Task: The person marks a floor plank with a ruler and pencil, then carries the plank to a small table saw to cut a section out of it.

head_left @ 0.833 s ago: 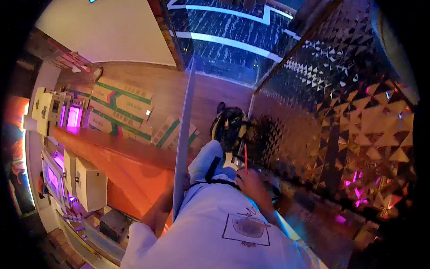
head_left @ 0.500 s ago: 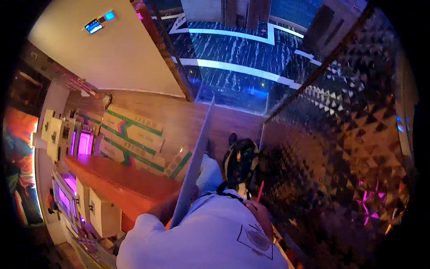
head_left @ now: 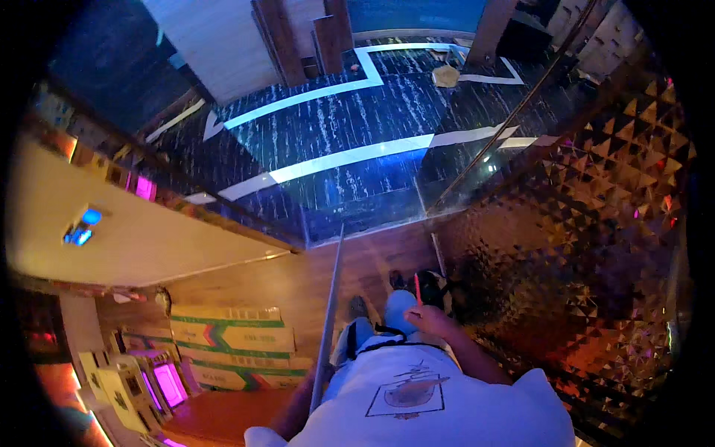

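Observation:
My left forearm runs up to a long, narrow grey board (head_left: pixel 331 290) held upright alongside my body; my left hand (head_left: pixel 311 376) grips it, its fingers largely hidden behind the board. My right hand (head_left: pixel 423 316), in front of my waist, is closed on a thin red pencil-like stick (head_left: pixel 418 287) pointing away from me. A black bag or bundle (head_left: pixel 439 290) lies beside my legs, partly hidden by that hand. My white shirt and light trousers fill the lower middle, with dark shoes below.
Ahead, glass panels border a dark streaked floor (head_left: pixel 335 112) with white bands. A wall of triangular mirrored tiles (head_left: pixel 611 186) stands close at right. At left are a pale wall (head_left: pixel 126 208), flat cardboard boxes (head_left: pixel 231 335), an orange surface (head_left: pixel 216 417) and white machines (head_left: pixel 119 391) with pink-lit windows.
My view has lifted toward the glass and striped floor, so the boxes and machines sit lower in the picture. Both hands have stayed with the board and red stick.

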{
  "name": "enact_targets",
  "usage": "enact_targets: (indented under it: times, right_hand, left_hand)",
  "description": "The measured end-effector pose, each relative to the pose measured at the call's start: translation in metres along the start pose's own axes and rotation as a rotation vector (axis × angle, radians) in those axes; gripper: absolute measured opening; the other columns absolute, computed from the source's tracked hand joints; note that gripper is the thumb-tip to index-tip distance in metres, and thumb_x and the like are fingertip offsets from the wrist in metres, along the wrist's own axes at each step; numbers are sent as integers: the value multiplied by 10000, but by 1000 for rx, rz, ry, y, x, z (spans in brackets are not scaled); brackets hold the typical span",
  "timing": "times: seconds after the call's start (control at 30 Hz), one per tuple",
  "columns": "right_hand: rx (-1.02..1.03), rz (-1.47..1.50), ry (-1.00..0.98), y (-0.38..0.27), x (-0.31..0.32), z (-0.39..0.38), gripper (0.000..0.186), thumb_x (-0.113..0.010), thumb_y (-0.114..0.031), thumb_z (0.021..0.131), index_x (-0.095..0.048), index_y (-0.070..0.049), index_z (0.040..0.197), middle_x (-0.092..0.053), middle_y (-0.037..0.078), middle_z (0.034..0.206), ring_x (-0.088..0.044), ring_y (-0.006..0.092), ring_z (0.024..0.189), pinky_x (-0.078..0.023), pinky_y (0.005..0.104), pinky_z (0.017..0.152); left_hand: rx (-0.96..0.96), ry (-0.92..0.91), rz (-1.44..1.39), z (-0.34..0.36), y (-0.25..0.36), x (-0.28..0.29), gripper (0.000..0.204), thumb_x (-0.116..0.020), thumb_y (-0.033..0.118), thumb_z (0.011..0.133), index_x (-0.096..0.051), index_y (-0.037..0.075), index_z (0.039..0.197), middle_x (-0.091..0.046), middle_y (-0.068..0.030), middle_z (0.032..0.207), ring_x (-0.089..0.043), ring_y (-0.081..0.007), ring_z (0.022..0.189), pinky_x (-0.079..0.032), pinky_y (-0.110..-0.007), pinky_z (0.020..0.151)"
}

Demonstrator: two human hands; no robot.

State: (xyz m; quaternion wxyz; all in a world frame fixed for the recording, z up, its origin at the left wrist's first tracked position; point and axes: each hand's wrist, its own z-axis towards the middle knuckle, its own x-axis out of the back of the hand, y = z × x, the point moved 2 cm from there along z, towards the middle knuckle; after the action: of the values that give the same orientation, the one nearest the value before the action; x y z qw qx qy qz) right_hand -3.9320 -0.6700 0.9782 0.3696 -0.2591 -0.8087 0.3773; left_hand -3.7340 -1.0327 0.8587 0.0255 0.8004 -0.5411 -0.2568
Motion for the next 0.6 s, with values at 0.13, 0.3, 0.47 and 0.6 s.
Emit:
enact_targets:
  times: [0.13,0.3,0.47,0.6]
  right_hand:
    - [-152,-114,-50,-5,15,62,336,-545,-357,938,-657,-61,1051,-667,176,991,-649,330,927,-496,397,795]
    - [-145,-55,-110,-5,37,166,332,-530,-359,933,-657,-61,1003,-663,167,967,-644,331,901,-488,411,778]
    - [16,-7,-102,-29,107,310,324,-515,-356,938,-663,-73,991,-667,148,927,-649,307,853,-486,401,748]
    - [33,87,-186,-113,205,416,332,-502,-362,948,-647,-63,951,-655,170,890,-633,355,809,-479,437,716]
  left_hand:
    - [32,-13,12,31,77,-1,549,-465,487,954,-637,-25,1050,-642,-121,898,-597,-207,807,-480,-361,676]
    - [50,-10,34,91,187,-20,554,-462,487,956,-638,-29,1056,-648,-124,908,-604,-210,819,-484,-365,685]
    - [32,3,81,170,336,-61,559,-459,487,958,-639,-32,1062,-654,-126,919,-610,-213,831,-488,-368,694]
    - [25,10,153,213,463,-106,563,-457,487,959,-640,-35,1067,-658,-129,928,-616,-215,840,-492,-371,702]
